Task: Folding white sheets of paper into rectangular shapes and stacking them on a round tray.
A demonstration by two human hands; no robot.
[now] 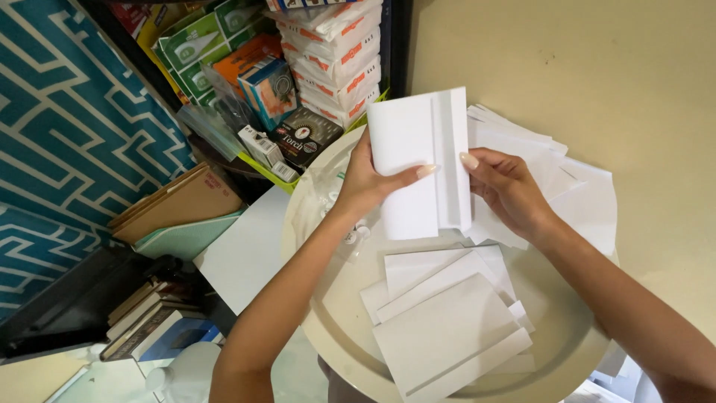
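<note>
Both hands hold one white folded sheet of paper (414, 160) upright above a round cream tray (335, 328). My left hand (365, 183) grips its left edge with the thumb across the front. My right hand (507, 190) pinches the folded right-hand strip, thumb on top. Under the hands, several folded white sheets (447, 321) lie overlapping in the tray. A loose stack of unfolded white sheets (574, 190) lies at the tray's far right, behind my right hand.
A green bin (257, 160) at the back holds small boxes and white packets (332, 52). Brown and teal folders (179, 213) lean on the left by a teal patterned wall. Books (145, 317) are piled low left, and a white plastic bottle (183, 373) stands below them.
</note>
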